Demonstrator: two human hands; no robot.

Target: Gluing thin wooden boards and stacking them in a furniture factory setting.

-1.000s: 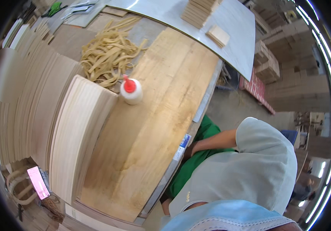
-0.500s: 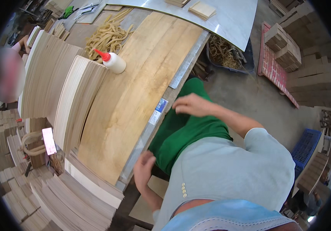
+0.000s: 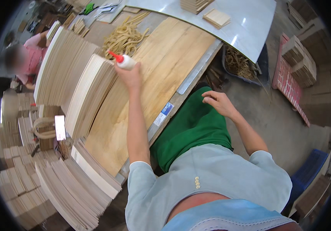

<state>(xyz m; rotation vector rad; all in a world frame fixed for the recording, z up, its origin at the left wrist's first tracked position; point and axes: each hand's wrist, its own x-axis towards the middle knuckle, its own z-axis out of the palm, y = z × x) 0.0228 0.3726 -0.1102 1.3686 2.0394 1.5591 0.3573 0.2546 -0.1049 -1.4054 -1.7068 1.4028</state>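
Observation:
My left hand (image 3: 130,76) is closed around a white squeeze bottle (image 3: 126,62) with a red nozzle cap, over the far left side of the wooden work board (image 3: 150,88). The bottle leans, its nozzle pointing up and to the left. My left arm reaches across the board. Above my green-clad lap, my right hand (image 3: 220,103) hangs with loosely bent fingers, the thumb apart from the forefinger, and nothing shows in it. A blue-and-white label (image 3: 163,114) lies on the board's near edge.
Tall stacks of thin wooden sheets (image 3: 90,92) line the board's left side. Beyond lies a heap of tan strips (image 3: 127,36). A pale panel (image 3: 246,23) bears small wood pieces (image 3: 216,18). At right stand a scrap bin (image 3: 263,73) and red pallet (image 3: 288,84). Another person works far left.
My left hand has moved from the board's near edge up to the bottle and taken hold of it. My right hand has shifted right, away from the board's edge.

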